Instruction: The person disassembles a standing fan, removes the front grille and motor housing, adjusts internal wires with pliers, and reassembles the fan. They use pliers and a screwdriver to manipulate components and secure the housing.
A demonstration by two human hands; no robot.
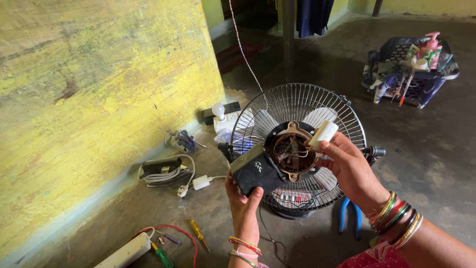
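The left hand (244, 201) rises from below, palm up, fingers curled closed in a grip, bangles at the wrist. The right hand (349, 168) reaches in from the lower right, thumb and fingertips pinched together, forearm angled, many bangles stacked on the wrist.

Bare forearms, stacked colourful bangles, a pink patterned garment (374, 258).

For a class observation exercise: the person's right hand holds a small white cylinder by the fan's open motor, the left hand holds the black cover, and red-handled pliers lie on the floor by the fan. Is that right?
One detail is wrong. The head view shows the pliers have blue handles, not red. The rest stands: the right hand holds the white cylinder by the open motor, and the left hand holds the black cover.
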